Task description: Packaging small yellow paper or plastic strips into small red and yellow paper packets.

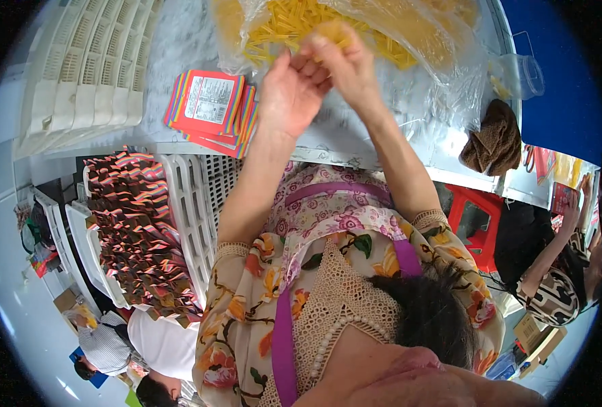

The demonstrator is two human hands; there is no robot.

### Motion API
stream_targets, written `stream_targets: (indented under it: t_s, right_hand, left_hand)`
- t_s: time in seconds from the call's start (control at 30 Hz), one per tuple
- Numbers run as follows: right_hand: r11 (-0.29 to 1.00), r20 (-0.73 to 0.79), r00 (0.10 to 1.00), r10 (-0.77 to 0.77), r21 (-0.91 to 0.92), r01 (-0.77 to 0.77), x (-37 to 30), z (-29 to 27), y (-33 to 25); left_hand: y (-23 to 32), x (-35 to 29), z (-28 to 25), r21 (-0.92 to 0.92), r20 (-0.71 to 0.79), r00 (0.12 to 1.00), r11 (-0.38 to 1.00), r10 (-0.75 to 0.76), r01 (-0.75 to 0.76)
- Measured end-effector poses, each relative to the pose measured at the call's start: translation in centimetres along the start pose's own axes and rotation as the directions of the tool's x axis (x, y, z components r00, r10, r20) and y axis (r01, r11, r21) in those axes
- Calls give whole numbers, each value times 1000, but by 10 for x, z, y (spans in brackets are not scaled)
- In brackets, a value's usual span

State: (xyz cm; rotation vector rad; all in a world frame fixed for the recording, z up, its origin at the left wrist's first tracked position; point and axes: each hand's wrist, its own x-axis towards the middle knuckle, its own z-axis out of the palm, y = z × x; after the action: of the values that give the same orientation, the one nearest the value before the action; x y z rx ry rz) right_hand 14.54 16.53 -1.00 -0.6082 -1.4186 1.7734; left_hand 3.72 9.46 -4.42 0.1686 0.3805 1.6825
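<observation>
Tabletop (182, 44), labelled red cards (209, 103) — left hand (293, 95) cupped, right hand (347, 68) curled, contents unclear

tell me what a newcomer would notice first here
Probably the bright yellow pieces heaped in clear plastic at the top middle, with the left hand and right hand close together at their near edge. Next, the red cards with rainbow-striped edges piled on the table left of the hands. Then the white crate at lower left, packed with wavy, striped dark pieces.
</observation>
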Motion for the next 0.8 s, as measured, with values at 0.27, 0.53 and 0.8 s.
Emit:
stream_targets:
  t_s: [0.27,0.53,0.8]
  right_hand:
    - [865,176,925,-337,-330,378,-6,3,26]
    - [994,87,995,-57,-88,65,-21,-3,38]
    - [967,319,942,-99,-191,166,-30,0,63]
  left_hand:
    - [-9,-18,33,-48,-316,941,989,117,-139]
    - [-3,-43,24,187,-335,922,973,195,-138]
    - [10,-32,44,794,489,838,-520,241,-314]
